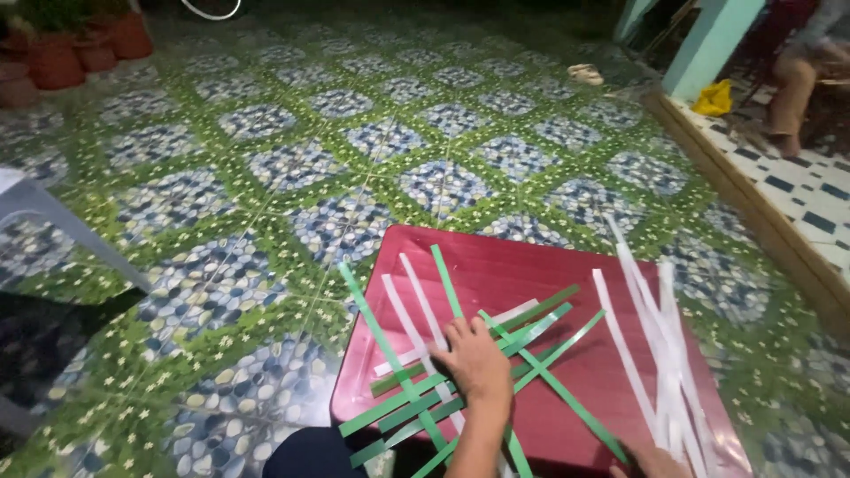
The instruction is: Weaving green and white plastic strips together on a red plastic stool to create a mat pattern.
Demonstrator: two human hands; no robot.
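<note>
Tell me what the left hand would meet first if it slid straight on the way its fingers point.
The left hand presses on crossed strips, pointing up-left. It would likely first meet the white strips, then a long green strip.

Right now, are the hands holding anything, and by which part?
The left hand lies flat on the crossing green and white strips, pressing, not gripping. The right hand touches the loose white strips at their near ends; grip unclear.

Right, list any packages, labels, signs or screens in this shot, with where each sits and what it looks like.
No labels, signs or screens show.
Closest to a package: a crumpled yellow bag, far right on the raised tiled step beside the turquoise pillar.
The left hand presses plain green and white strips on the red table, with no printing visible.
</note>
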